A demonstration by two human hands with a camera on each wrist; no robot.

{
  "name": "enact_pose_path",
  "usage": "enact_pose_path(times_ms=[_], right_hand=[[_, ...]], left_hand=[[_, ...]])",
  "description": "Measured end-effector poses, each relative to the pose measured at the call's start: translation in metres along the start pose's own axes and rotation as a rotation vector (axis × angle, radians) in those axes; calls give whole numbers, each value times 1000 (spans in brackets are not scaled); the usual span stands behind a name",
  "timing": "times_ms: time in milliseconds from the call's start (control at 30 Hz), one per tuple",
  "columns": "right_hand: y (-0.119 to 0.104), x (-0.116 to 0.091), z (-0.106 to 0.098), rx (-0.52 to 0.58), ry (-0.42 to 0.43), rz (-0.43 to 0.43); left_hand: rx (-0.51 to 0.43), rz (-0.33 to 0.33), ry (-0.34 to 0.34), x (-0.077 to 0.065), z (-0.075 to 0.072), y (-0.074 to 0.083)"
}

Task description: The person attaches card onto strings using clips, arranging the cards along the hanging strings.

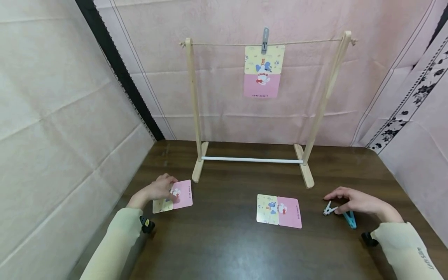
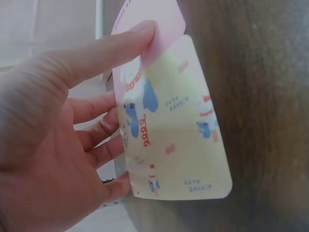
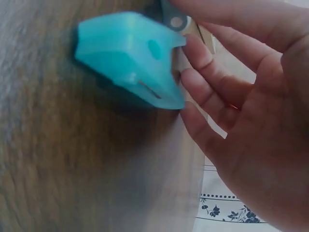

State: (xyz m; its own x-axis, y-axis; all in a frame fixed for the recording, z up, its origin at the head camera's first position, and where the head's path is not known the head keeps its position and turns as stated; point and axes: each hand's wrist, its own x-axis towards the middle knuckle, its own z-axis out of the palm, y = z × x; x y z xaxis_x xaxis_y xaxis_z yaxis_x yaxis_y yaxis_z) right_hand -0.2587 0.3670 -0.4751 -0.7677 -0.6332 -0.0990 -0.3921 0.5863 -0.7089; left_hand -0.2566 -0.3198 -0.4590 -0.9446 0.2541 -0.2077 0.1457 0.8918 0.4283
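Observation:
My left hand [image 1: 161, 188] holds a pink-and-yellow card [image 1: 184, 193] at the table's left, thumb across its printed face and fingers along its far edge. In the left wrist view the card [image 2: 178, 125] shows small rabbit drawings and rounded corners. At the right, my right hand [image 1: 360, 202] pinches a light grey clothespin [image 1: 328, 209] between thumb and forefinger. A teal clothespin [image 1: 350, 219] lies beneath that hand; in the right wrist view the other fingertips are right at the teal clothespin [image 3: 130, 58].
A second matching card [image 1: 279, 211] lies on the table between the hands. Behind stands a wooden frame [image 1: 194, 97] with a string [image 1: 308, 41] across its top. A grey-blue clothespin [image 1: 265, 39] clips a third card [image 1: 261, 83] to the string. Pale cloth [image 1: 224, 116] surrounds the table.

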Motion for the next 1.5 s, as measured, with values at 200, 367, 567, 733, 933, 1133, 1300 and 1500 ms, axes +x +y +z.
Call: enact_pose_path(times_ms=[200, 367, 567, 733, 933, 1133, 1300, 1500], right_hand=[[0, 1, 0, -36, 26, 16], [-2, 1, -2, -2, 39, 34], [0, 0, 1, 17, 60, 24], [1, -1, 2, 28, 94, 29], [-3, 0, 2, 75, 128, 41], [-3, 0, 4, 96, 153, 101], [-4, 0, 5, 142, 173, 133], [-7, -1, 3, 101, 227, 161]], left_hand=[[-46, 18, 14, -2, -6, 2], [-83, 12, 22, -1, -12, 0], [-112, 0, -16, -4, -16, -2], [-95, 42, -15, -8, -24, -2], [-117, 113, 0, -13, -37, -2], [-136, 168, 13, -15, -46, 0], [-157, 189, 23, -17, -53, 5], [-182, 227, 66, -15, -62, 12]])
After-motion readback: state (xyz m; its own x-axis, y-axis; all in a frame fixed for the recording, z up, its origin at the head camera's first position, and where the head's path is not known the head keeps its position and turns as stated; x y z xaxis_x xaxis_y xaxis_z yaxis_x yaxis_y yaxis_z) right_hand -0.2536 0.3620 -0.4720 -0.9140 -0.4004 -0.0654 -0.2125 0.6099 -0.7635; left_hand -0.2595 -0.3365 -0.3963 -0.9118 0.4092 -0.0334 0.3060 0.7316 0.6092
